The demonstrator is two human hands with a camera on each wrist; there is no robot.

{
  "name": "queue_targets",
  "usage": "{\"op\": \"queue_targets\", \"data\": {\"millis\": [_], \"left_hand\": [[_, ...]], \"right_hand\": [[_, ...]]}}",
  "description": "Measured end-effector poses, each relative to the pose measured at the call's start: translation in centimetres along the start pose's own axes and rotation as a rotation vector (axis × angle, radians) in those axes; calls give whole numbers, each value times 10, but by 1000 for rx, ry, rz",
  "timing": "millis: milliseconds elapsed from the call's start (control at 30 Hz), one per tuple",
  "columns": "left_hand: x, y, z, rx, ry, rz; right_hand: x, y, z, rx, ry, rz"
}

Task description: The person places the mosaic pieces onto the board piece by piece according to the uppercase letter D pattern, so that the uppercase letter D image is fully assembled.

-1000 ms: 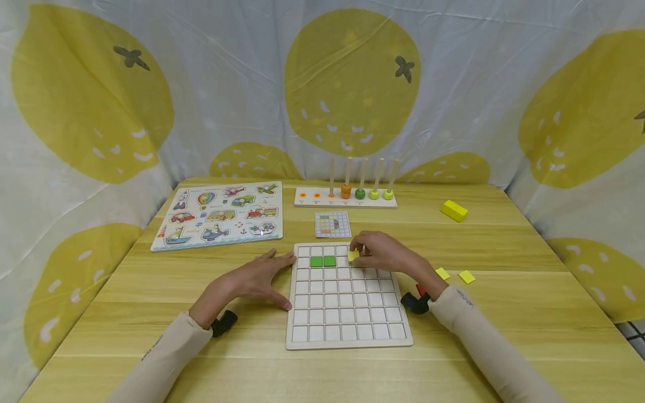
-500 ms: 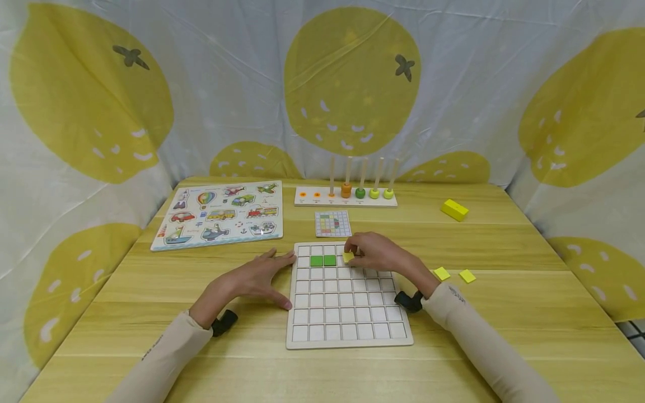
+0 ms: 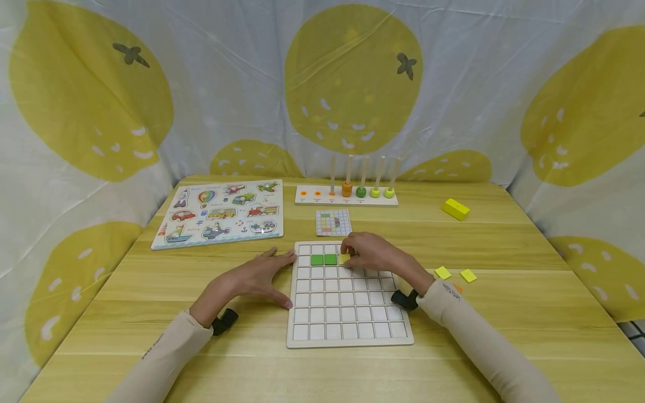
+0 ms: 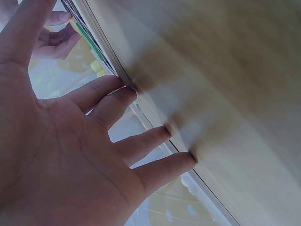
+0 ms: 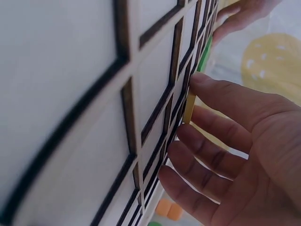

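Observation:
A white gridded wooden board (image 3: 330, 300) lies flat in the middle of the table. Two green square tiles (image 3: 330, 259) sit side by side in its second row from the top. My right hand (image 3: 375, 253) pinches a yellow square tile (image 3: 344, 259) right beside them, over the adjoining cell. In the right wrist view the thumb touches this yellow tile (image 5: 189, 108), which stays close to the grid surface. My left hand (image 3: 252, 278) rests with spread fingers along the board's left edge; in the left wrist view its fingertips (image 4: 190, 157) meet the table.
Behind the board lies a small printed pattern card (image 3: 333, 223). A peg stand with coloured beads (image 3: 346, 196) and a vehicle picture puzzle (image 3: 219, 214) stand farther back. Loose yellow tiles (image 3: 468, 275), a partly hidden orange piece (image 3: 457, 288) and a yellow block (image 3: 456, 209) lie right.
My right hand has shifted slightly left with the yellow tile, bringing it up to the green tiles. An orange piece now shows by the right sleeve. The left hand has stayed put.

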State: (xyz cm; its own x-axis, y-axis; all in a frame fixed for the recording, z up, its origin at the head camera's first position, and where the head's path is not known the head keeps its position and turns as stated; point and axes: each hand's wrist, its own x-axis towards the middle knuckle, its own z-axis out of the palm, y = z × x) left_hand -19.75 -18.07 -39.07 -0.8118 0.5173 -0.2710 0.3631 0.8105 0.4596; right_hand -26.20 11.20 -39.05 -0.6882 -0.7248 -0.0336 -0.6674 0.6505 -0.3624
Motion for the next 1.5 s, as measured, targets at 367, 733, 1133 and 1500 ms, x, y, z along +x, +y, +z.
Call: {"op": "queue_targets", "data": {"millis": [367,733,1133,1500], "left_hand": [[0,-1,0,-2,2,9],[0,0,0,-4,0,10],[0,1,-2,-9,-4,6],[1,0,0,-5,4,5]], "right_hand": [[1,3,4,9,0,-5],[0,3,3,6,3,-9],[0,5,4,-4,14,-40],[-27,19,-23,60,78,15]]}}
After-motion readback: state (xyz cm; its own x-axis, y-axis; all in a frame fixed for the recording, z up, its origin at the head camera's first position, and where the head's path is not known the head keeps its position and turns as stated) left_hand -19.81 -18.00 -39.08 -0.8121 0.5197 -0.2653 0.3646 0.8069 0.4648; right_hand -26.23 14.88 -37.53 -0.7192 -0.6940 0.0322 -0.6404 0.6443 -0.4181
